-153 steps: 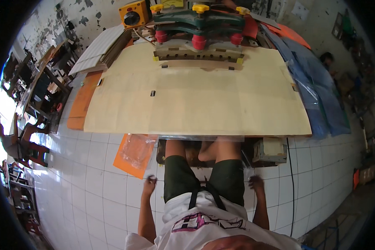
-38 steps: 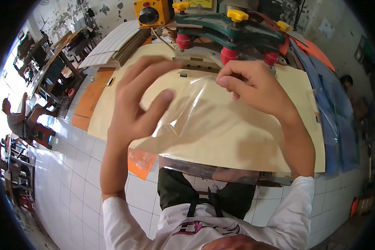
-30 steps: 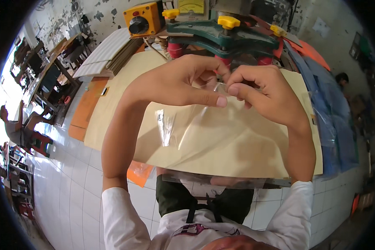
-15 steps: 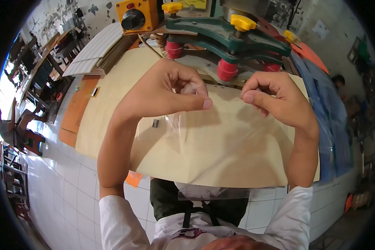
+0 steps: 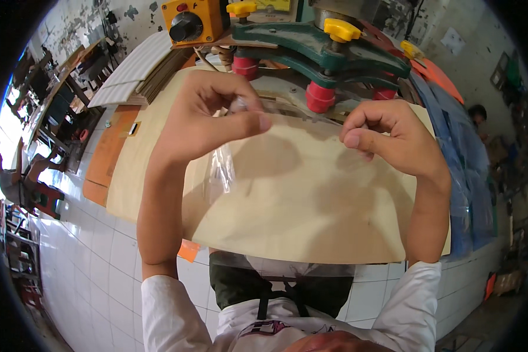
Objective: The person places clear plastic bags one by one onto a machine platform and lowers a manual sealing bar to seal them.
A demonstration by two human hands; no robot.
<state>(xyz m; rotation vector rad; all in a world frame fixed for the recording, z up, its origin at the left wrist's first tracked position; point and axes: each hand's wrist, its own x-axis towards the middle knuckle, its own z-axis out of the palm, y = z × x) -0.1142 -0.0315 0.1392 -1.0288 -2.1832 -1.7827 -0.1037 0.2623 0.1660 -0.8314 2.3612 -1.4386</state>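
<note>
A clear plastic sheet [image 5: 222, 171] hangs between my hands over a pale, cream-coloured tabletop [image 5: 287, 234], visible mainly by its shine and creases. My left hand [image 5: 208, 123] pinches its upper left part between thumb and fingers, with some film bunched inside the curled fingers. On the right, the fingertips of my right hand [image 5: 390, 136] are pinched on the sheet's upper right edge. Both hands are raised just in front of a green metal press frame [image 5: 287, 44] with red feet and yellow knobs. The sheet's lower end seems to hang past the near edge of the tabletop, above my lap.
At the back left stands a yellow control box [image 5: 190, 22] with a black dial. A stack of white foam sheets [image 5: 129, 67] lies left of it. Blue plastic sheets [image 5: 466, 170] drape along the right side. A person [image 5: 17, 176] sits far left.
My left hand has shifted left and slightly up, pulling the plastic with it. My right hand has barely moved. A small dark piece on the tabletop no longer shows.
</note>
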